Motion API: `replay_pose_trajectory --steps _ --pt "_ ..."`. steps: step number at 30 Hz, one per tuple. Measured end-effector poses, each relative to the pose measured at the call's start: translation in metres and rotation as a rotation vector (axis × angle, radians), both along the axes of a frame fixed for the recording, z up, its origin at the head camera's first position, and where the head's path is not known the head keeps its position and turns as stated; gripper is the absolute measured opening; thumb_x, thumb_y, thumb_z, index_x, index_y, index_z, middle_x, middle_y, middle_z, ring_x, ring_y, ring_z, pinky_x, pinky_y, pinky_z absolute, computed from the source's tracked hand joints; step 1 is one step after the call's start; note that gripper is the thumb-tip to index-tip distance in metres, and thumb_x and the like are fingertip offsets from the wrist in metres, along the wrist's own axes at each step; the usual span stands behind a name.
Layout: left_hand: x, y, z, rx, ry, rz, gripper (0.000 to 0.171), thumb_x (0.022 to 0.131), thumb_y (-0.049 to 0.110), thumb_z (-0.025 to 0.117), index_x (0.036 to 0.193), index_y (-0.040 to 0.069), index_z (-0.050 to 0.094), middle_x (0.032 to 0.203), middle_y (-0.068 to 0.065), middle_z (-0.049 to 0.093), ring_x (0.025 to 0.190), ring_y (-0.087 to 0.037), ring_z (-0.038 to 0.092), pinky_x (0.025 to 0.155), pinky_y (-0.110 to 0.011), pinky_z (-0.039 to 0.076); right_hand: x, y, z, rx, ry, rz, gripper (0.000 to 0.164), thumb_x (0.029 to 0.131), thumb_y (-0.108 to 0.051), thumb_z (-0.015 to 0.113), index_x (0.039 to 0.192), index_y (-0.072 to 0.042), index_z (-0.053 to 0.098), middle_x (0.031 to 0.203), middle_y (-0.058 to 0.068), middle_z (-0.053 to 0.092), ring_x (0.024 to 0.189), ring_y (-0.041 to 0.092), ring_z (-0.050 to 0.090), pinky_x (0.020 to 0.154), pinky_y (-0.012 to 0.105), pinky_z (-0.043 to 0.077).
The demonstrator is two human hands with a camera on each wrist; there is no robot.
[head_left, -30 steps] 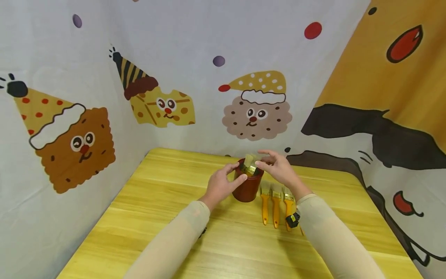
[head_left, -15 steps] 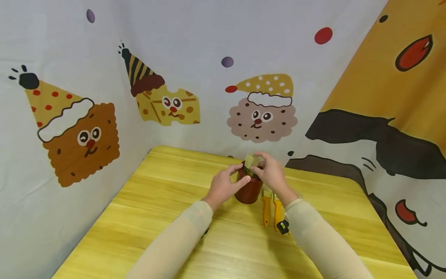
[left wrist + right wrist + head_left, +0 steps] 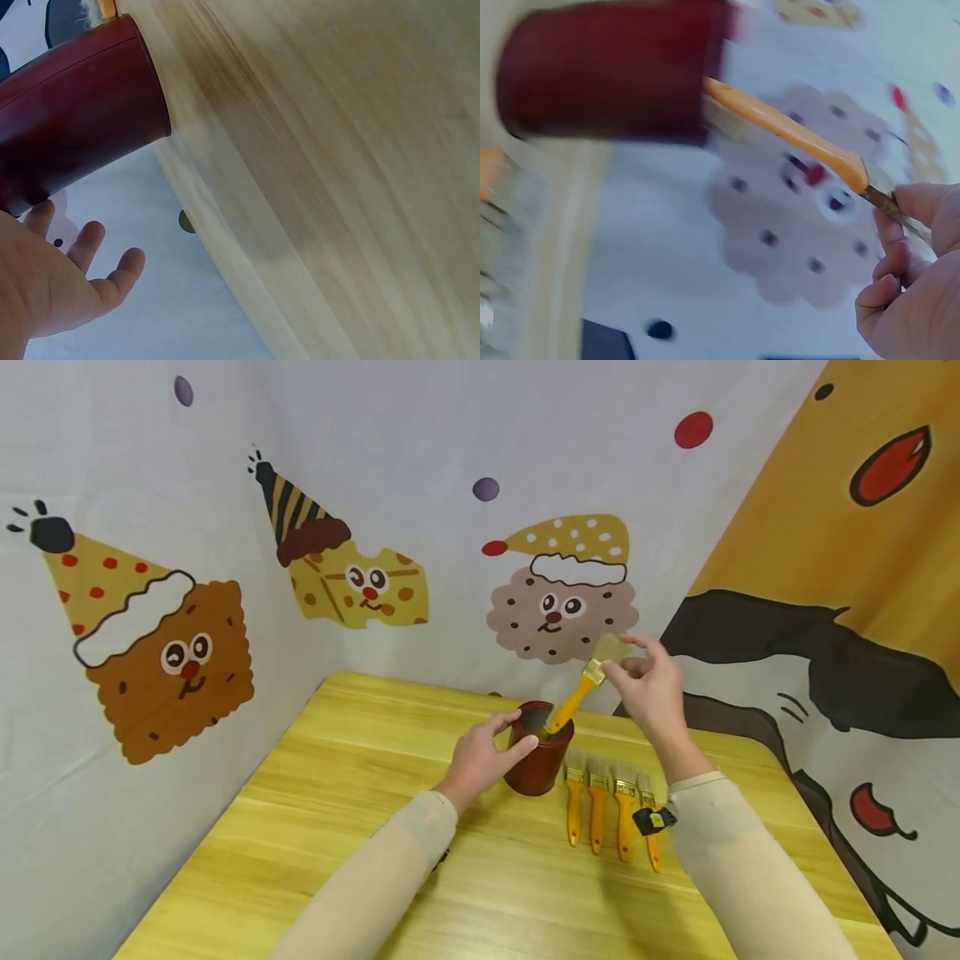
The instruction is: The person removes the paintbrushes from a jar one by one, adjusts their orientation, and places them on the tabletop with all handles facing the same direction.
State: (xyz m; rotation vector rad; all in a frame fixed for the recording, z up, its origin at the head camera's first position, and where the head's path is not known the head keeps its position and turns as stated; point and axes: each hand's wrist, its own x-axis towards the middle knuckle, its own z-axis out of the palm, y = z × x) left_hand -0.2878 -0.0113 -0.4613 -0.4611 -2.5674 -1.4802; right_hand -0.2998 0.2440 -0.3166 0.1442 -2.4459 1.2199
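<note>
My left hand (image 3: 480, 758) holds the dark red cup (image 3: 534, 772) near its rim, thumb on the near side and fingers on the left. In the left wrist view, the other fingers of that hand spread loosely beside the cup. Up and to the right of the cup, my right hand (image 3: 651, 689) pinches a flat paintbrush (image 3: 576, 700) near its metal band, bristles up. Its orange handle slants down to the cup's mouth. The right wrist view shows pale bristles (image 3: 731, 124) sticking out of the cup beside that handle.
Several more paintbrushes (image 3: 597, 806) with orange handles lie side by side on the wooden table (image 3: 360, 760), right of the cup, bristles pointing away. A cloth printed with cartoon figures (image 3: 420, 427) hangs behind the table and at its sides.
The right hand was down at the cup's mouth. It has risen up and right, drawing a paintbrush with it so the handle shows. The left hand has stayed at the cup.
</note>
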Motion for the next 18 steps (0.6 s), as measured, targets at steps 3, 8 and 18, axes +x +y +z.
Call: replay_pose_trajectory --steps 3,8,18 --pt "0.000 -0.002 -0.002 -0.002 0.009 0.003 0.067 0.098 0.069 0.064 0.155 0.035 0.057 0.154 0.004 0.064 0.143 -0.020 0.061 0.115 -0.053 0.052 0.006 0.028 0.019 -0.063 0.008 -0.045 0.054 0.105 -0.040 0.069 0.155 -0.027 0.054 0.104 -0.010 0.074 0.091 0.006 0.066 0.078 0.021 0.051" --pt "-0.001 0.002 -0.004 -0.023 0.015 0.011 0.068 0.098 0.072 0.063 0.155 0.036 0.056 0.153 0.003 0.064 0.142 -0.020 0.061 0.114 -0.052 0.052 0.014 0.091 0.014 0.044 -0.212 -0.068 0.063 0.109 -0.047 0.057 0.166 -0.026 0.040 0.143 0.020 0.067 0.130 0.039 0.063 0.111 0.060 0.051" --pt "-0.004 0.003 -0.002 -0.022 0.028 0.024 0.066 0.098 0.069 0.066 0.154 0.035 0.057 0.153 0.002 0.065 0.142 -0.020 0.062 0.113 -0.051 0.053 0.006 0.169 -0.082 0.345 -0.658 0.123 0.061 0.113 -0.033 0.056 0.162 -0.002 0.039 0.164 0.042 0.030 0.143 0.065 0.040 0.107 0.077 0.045"
